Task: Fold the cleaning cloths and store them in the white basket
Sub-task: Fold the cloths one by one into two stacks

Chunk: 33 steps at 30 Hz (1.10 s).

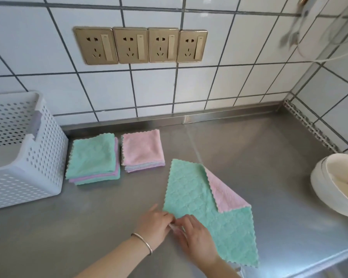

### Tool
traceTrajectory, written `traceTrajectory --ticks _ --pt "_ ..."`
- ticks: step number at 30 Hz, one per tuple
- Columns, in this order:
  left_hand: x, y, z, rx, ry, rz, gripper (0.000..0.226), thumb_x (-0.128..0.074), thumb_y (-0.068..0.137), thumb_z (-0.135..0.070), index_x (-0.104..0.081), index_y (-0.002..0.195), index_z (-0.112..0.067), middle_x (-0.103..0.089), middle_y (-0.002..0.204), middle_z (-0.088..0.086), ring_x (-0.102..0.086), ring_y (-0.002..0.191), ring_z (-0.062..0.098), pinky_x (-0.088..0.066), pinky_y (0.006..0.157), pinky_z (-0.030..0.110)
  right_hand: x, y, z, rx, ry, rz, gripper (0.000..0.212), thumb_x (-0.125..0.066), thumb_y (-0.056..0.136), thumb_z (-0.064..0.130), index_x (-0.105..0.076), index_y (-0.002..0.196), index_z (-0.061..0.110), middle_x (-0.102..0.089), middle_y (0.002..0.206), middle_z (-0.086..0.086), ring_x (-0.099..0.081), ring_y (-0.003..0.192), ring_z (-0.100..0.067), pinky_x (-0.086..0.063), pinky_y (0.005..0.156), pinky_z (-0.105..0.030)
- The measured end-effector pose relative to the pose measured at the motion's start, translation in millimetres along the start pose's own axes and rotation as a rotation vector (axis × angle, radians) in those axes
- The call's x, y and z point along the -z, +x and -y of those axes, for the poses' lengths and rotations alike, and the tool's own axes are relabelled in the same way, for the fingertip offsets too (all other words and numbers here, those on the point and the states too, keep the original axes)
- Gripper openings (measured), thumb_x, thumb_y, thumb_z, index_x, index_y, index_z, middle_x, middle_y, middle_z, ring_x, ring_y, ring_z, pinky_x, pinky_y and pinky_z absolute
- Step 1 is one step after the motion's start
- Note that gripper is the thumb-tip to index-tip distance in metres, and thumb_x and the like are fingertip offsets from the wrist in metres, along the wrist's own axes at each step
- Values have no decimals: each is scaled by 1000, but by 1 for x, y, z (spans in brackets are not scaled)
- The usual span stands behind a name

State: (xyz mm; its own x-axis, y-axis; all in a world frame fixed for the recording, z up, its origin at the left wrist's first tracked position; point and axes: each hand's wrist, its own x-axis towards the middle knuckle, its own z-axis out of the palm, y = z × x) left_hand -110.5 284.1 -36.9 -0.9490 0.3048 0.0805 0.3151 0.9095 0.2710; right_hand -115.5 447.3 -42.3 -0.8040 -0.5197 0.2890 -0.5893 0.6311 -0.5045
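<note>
Pinching the near-left edge of a green cloth (205, 205), both hands together: left hand (155, 225) with fingers curled onto the edge, silver bracelet (143, 242) at the wrist; right hand (195, 237) lying on the cloth, fingertips bunched beside the left's around a small pale tag or bit of hem, too blurred to tell which. Spread flat on the steel counter (269, 149), set at a slant, scalloped along every edge, quilted in a faint grid, far-right corner turned over to show a pink underside. Behind it, well apart, 2 stacks of folded cloths side by side near the wall: a green-topped stack (92, 157) with lilac and green layers showing at its edges, just beside the basket (46, 155), and a pink-topped stack (142, 149) with pale layers beneath. White, perforated, standing at the counter's left; nothing visible of cloths inside. On the tiled wall, 4 gold sockets (141, 45) in a row. At the right edge, stacked cream bowls (329, 181).
</note>
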Motion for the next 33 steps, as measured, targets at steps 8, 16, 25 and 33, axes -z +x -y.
traceTrajectory --ticks 8,16,25,33 --pt "-6 -119 55 102 -57 -149 59 -19 97 -43 -70 67 -33 -64 63 -21 -54 65 -2 -47 65 18 -23 -15 25 48 76 330 28 -54 73 32 -56 101 27 -48 110 16 -64 89 -6 -48 61 -10" --pt "2 -213 54 244 -163 -201 50 -27 97 -43 -72 79 -32 -70 80 -13 -51 85 -4 -29 95 2 -65 -12 81 258 64 534 39 -48 64 29 -56 102 27 -64 108 8 -59 100 -6 -48 75 -10" --pt "2 -231 62 346 -190 -204 55 -26 96 -47 -72 71 -29 -71 80 -10 -50 90 0 -38 78 16 -83 -5 95 -19 -306 620 63 -38 75 46 -46 129 15 -38 143 0 -24 137 -23 -18 110 -35" --pt "4 -230 74 399 -222 -44 24 -49 71 -41 -72 70 -34 -69 78 -20 -48 87 -6 -39 73 10 -58 55 54 -314 -469 653 62 -20 97 50 6 149 29 12 158 0 6 146 -25 -4 116 -52"
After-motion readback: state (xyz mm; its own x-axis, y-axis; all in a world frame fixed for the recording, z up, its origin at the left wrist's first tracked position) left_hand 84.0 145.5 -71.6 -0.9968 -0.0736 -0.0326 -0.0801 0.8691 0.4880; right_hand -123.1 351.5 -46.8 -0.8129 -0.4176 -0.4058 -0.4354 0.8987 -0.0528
